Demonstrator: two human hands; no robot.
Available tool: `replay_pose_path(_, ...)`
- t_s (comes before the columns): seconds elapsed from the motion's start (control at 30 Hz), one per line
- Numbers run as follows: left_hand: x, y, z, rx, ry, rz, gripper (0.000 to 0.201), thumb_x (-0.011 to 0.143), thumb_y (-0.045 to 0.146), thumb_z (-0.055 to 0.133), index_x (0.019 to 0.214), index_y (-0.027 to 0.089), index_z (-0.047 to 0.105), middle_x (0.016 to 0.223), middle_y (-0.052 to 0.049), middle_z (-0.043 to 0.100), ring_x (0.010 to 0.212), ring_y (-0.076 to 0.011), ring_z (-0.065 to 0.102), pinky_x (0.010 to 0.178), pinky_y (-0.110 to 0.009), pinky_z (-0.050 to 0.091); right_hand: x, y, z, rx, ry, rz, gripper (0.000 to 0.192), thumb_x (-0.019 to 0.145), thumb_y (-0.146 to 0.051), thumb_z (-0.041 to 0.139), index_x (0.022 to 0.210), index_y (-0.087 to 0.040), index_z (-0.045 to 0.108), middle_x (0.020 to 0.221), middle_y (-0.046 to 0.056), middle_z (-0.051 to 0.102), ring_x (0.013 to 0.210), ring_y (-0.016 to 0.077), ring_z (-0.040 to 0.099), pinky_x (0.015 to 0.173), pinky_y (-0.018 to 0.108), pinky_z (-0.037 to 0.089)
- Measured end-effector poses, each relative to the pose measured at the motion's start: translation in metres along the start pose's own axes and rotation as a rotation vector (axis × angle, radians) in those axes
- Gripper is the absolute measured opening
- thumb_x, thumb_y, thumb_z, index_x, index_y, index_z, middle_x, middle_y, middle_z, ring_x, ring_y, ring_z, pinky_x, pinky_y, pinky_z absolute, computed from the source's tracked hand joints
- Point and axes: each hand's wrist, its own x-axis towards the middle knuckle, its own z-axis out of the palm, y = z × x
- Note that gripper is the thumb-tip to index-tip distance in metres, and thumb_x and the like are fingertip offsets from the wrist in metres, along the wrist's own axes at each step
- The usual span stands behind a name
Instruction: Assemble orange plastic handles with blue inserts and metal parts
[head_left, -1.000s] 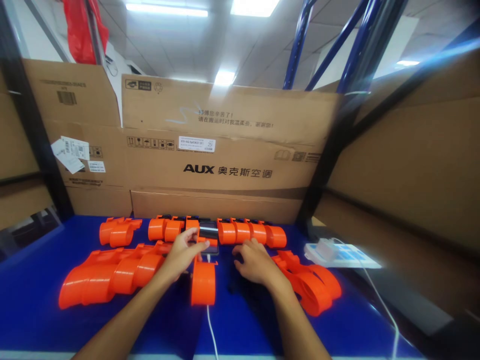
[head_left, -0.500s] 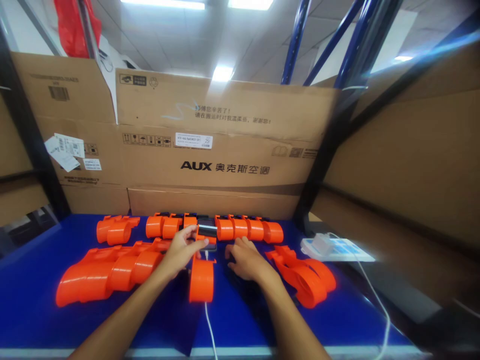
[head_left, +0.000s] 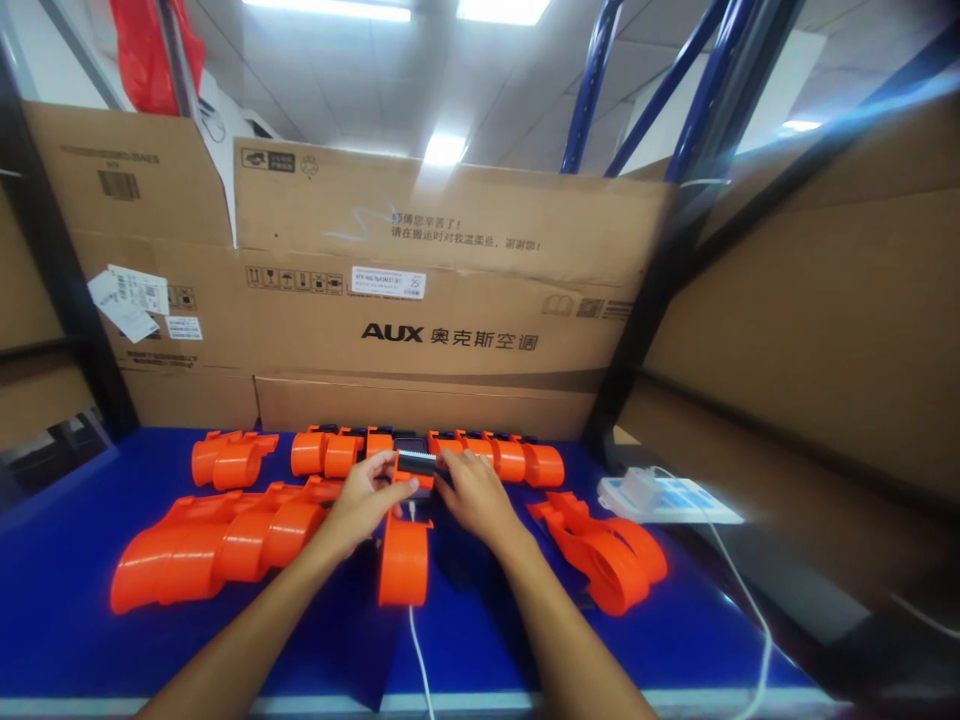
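On a smooth blue table (head_left: pixel 75 600), the left hand (head_left: pixel 364 500) pinches a glossy dark phone (head_left: pixel 415 465) by its left edge, while the right hand (head_left: pixel 472 495) lies loosely open, fingertips touching the phone's right edge. Curved, glossy orange plastic brackets (head_left: pixel 217 545) surround them; a corrugated cardboard box (head_left: pixel 450 290) stands behind.

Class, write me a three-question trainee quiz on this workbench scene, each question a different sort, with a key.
1. True or false: both hands touch the phone.
2. Which colour is the table? A green, B blue, C grey.
3. Fill in: a white ____ runs from the phone toward the near table edge.

Key
1. True: the left hand and right hand meet at the phone.
2. B.
3. Cable, passing under an orange part.
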Motion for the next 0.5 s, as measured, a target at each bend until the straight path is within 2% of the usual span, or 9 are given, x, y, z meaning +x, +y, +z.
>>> replay_pose_path(0.1,0.001,-0.002,0.000,-0.004,0.006,0.007,0.039,0.072,0.031,0.077,0.106,0.015,0.064,0.083,-0.003,0.067,0.054,-0.0104,0.058,0.049,-0.022,0.047,0.010,-0.003,0.004,0.123,0.132,0.048,0.015,0.093,-0.032,0.054,0.102,-0.023,0.061,0.092,0.006,0.069,0.085,0.0219,0.062,0.072,0.030,0.041)
replay_pose_path(0.2,0.002,-0.003,0.000,-0.010,0.019,0.003,0.041,0.071,0.031,0.078,0.107,0.015,0.064,0.084,-0.004,0.068,0.053,-0.0102,0.057,0.049,-0.022,0.047,0.025,-0.003,0.007,0.379,0.284,0.141,0.024,0.092,-0.042,0.053,0.098,-0.021,0.063,0.080,0.003,0.068,0.069,0.0185,0.060,0.063,0.027,0.042)
replay_pose_path(0.33,0.002,-0.003,-0.001,0.001,0.027,-0.016,0.040,0.071,0.032,0.078,0.106,0.015,0.064,0.084,-0.004,0.068,0.050,-0.0092,0.056,0.048,-0.022,0.046,0.036,0.000,0.006,0.735,0.421,0.259,0.035,0.084,-0.052,0.061,0.088,-0.018,0.069,0.070,0.004,0.067,0.064,0.0184,0.060,0.060,0.028,0.046)
replay_pose_path(0.4,0.002,-0.002,-0.002,0.006,0.030,-0.017,0.040,0.072,0.032,0.077,0.106,0.016,0.064,0.085,-0.004,0.068,0.049,-0.0090,0.056,0.047,-0.022,0.045,0.034,0.001,0.003,0.832,0.401,0.296,0.040,0.082,-0.054,0.062,0.092,-0.016,0.071,0.064,0.003,0.066,0.054,0.0168,0.057,0.051,0.027,0.044)
replay_pose_path(0.5,0.002,-0.002,-0.002,0.012,0.037,-0.023,0.041,0.072,0.032,0.077,0.108,0.016,0.064,0.088,-0.004,0.068,0.048,-0.0087,0.055,0.046,-0.022,0.044,0.023,0.000,-0.001,1.003,0.275,0.341,0.045,0.081,-0.051,0.066,0.109,-0.016,0.070,0.060,0.000,0.063,0.042,0.0116,0.049,0.041,0.024,0.039)
